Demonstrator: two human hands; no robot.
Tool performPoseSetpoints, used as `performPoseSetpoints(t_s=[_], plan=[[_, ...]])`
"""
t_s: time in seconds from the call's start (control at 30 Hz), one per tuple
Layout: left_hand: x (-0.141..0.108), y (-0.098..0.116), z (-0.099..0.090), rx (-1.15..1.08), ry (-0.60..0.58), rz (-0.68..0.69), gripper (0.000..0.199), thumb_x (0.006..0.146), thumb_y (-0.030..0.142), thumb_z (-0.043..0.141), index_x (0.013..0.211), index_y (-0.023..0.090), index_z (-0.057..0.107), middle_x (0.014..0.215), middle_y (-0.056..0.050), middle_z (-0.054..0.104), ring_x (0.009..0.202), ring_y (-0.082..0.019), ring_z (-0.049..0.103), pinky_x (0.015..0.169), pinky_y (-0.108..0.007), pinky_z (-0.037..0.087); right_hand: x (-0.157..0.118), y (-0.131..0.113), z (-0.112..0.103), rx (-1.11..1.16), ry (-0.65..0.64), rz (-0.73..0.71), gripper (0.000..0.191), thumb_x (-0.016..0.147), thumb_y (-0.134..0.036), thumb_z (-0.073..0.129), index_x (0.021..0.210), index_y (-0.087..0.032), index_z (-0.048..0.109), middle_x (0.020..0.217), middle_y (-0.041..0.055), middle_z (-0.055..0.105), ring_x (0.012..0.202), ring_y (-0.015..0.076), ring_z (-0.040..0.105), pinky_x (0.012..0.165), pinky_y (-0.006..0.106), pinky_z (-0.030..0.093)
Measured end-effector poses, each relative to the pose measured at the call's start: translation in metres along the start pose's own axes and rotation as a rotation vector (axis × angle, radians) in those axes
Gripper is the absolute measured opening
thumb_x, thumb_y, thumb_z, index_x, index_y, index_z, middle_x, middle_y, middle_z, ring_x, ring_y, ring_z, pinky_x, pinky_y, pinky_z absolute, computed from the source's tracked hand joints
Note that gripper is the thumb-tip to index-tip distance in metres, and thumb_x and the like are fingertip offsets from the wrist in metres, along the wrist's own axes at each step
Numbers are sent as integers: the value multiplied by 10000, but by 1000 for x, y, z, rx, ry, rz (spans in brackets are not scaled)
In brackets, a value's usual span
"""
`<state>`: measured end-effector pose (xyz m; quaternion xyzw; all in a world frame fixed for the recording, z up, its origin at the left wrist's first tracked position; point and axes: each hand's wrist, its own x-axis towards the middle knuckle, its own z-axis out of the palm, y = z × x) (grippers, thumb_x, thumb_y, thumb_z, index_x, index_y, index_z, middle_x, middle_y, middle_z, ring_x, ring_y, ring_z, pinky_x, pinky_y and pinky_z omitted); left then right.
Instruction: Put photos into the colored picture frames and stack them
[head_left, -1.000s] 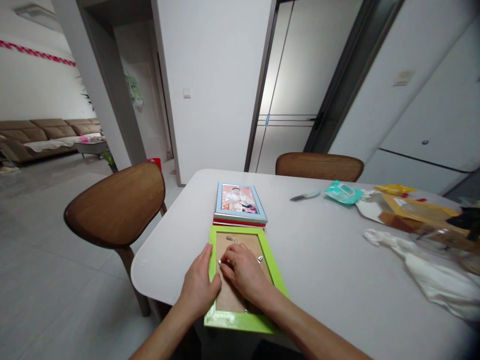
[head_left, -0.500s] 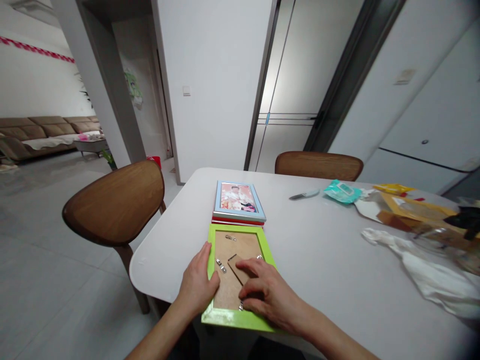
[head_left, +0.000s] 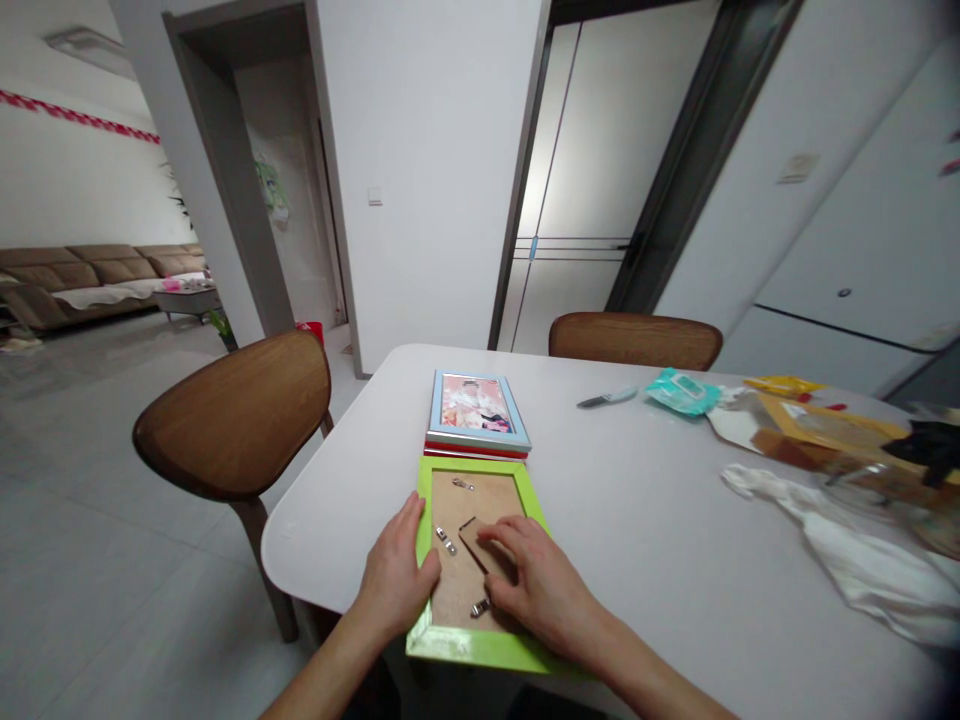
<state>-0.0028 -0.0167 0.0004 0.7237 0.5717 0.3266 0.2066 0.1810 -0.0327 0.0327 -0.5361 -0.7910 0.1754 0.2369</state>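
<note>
A light green picture frame (head_left: 465, 645) lies back side up at the near edge of the white table, its brown backboard (head_left: 454, 585) showing with small metal clips and a cut flap. My left hand (head_left: 397, 570) grips the frame's left side, thumb on top and fingers along the outer edge. My right hand (head_left: 536, 585) rests over the right part of the backboard, fingers bent and spread at the flap, with nothing seen held. Just beyond lies a stack of frames, a light blue one (head_left: 442, 410) with a photo on top and red below.
A knife (head_left: 607, 397) and a teal packet (head_left: 682, 392) lie farther back on the white table (head_left: 637, 500). To the right are a white cloth (head_left: 832, 540), a yellow envelope and clear plastic. Wooden chairs stand at the left (head_left: 240, 420) and far side (head_left: 637, 340).
The view has tilted up slightly. My right thumb has moved up toward the flap, uncovering more of the lower metal clip. My left hand keeps its place on the frame.
</note>
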Motion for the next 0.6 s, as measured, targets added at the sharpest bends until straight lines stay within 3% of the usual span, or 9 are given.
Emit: performPoseSetpoints(t_s=[0.17,0.3,0.43,0.6], plan=[[4,11,-7,-165,-27,-76,363,694,306,520,1019,148,553,1278,-121,384,1166,-227,356,976,-357,261,4,-7,-11,4,43,14,299,591,-126,499,870,-188,585,873,52,536,827,179,469,746,292,369],[8,21,-16,-511,60,-158,197,687,329,544,748,156,616,1146,-93,513,1074,-236,444,912,-325,322,11,-25,-23,14,90,-38,258,609,-145,525,856,-182,587,861,58,540,830,184,463,747,309,377],[9,22,-25,-740,24,-254,249,696,362,532,796,144,599,797,-36,635,735,-188,572,668,-268,440,16,-40,-24,66,105,-102,284,617,-164,557,899,-193,573,901,53,544,860,183,464,765,321,383],[8,15,-31,-828,9,-333,261,655,364,569,772,132,591,698,-13,630,598,-140,551,559,-219,425,13,-39,-19,140,105,-54,250,675,-220,525,921,-199,563,912,45,569,850,168,499,768,315,398]])
